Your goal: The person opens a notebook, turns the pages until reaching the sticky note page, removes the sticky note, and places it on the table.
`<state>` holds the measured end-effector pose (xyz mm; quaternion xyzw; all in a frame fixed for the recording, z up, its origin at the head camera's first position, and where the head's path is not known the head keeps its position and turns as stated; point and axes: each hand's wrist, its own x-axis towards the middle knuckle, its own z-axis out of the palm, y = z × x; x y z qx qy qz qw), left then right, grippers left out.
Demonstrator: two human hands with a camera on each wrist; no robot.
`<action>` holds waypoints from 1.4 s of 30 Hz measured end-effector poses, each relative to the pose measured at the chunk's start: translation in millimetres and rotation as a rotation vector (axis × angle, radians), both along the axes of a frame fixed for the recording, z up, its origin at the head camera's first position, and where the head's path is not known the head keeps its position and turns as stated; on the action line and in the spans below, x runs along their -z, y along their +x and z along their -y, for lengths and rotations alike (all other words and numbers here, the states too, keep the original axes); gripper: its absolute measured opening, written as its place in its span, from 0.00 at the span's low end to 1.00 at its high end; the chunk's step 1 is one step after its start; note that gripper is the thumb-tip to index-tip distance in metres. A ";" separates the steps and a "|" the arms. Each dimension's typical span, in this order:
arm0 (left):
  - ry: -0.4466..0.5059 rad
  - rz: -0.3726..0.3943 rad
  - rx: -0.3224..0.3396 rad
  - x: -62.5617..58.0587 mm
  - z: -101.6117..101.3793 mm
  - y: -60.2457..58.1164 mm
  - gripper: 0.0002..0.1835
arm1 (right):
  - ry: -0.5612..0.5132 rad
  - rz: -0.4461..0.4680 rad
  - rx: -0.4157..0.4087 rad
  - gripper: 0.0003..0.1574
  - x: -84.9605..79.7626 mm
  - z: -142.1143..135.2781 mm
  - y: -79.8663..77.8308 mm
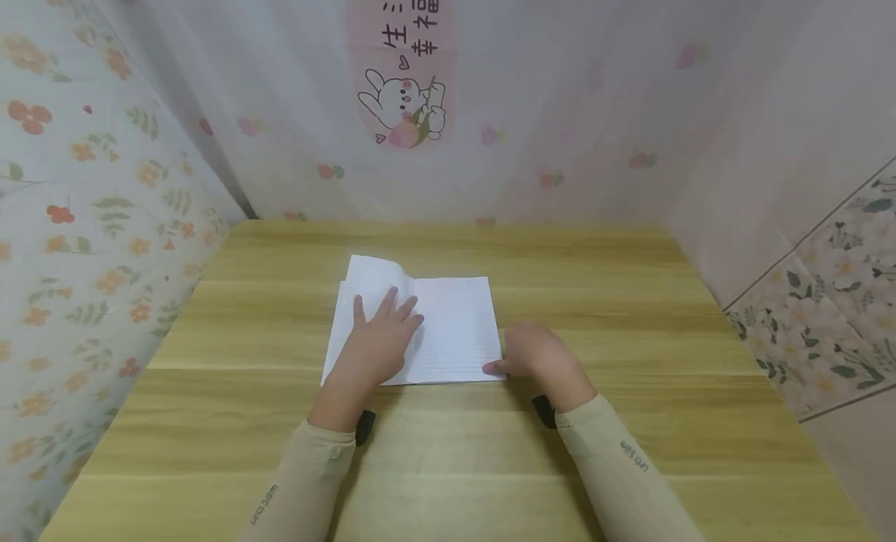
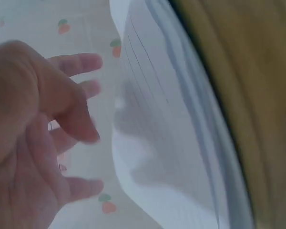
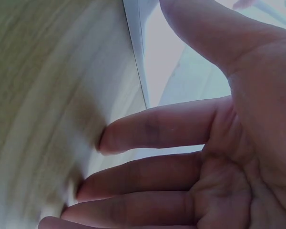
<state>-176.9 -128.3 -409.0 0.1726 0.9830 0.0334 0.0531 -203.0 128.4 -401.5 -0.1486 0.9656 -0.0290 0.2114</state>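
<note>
One lined notebook (image 1: 455, 316) lies unfolded on the wooden table (image 1: 595, 277), its left half beneath the person's left hand (image 1: 378, 347) and its right half reaching across to the right hand (image 1: 539, 355). The left hand grips nothing: its fingers are spread over the left half, close to the fold. Just beyond those fingertips a loose page (image 1: 374, 277) curves up, its top standing past the far edge of the sheets below. The left wrist view shows a narrow gap between the fingers and the bulging paper, though whether some other part of the hand touches it cannot be told.

The right hand is unclenched and grasps nothing. Its thumb (image 1: 495, 366) lies over the near right corner of the notebook, while the fingers (image 3: 143, 129) extend down to the table just outside the right edge; whether the thumb presses the paper cannot be told.

Room to move stretches rightward from the right hand to the table's right edge, and leftward from the left hand to its left edge. Ahead of both hands, past the notebook, a strip of table runs to the far edge, where a pale curtain (image 1: 560, 99) hangs. Nearer the person than either hand come the sleeves (image 1: 301, 480).
</note>
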 end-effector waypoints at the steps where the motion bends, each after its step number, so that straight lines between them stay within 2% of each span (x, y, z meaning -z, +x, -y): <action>1: 0.021 0.035 0.022 2.0 -2.5 -1.0 0.31 | 0.011 0.002 -0.003 0.37 0.3 -0.1 -0.5; 4: 0.090 0.093 0.081 6.6 -10.9 -2.4 0.27 | 0.016 -0.008 0.005 0.37 -0.5 -0.5 -2.8; 7: 0.138 0.121 0.097 10.3 -17.0 -0.6 0.24 | 0.003 -0.021 0.013 0.37 -1.8 -0.7 -4.3; 11: 0.157 0.167 0.070 15.1 -21.9 4.0 0.25 | -0.008 -0.012 0.015 0.37 -0.9 -0.1 -3.1; 19: 0.188 0.260 0.016 17.4 -27.6 8.8 0.37 | -0.027 -0.021 0.016 0.36 1.6 1.4 -2.5; 25: 0.204 0.282 0.029 13.4 -25.4 6.0 0.43 | -0.038 -0.010 0.042 0.35 -2.9 1.5 -6.8; 32: 0.224 0.316 0.032 12.5 -23.6 2.2 0.41 | -0.071 0.024 0.069 0.34 -3.6 -5.8 -16.2; 35: 0.235 0.324 0.030 12.7 -23.6 2.0 0.41 | -0.070 0.012 0.076 0.34 -1.3 -6.6 -18.5; 42: 0.249 0.328 0.029 15.2 -24.8 2.9 0.39 | -0.020 -0.048 0.037 0.27 4.1 -3.6 -20.2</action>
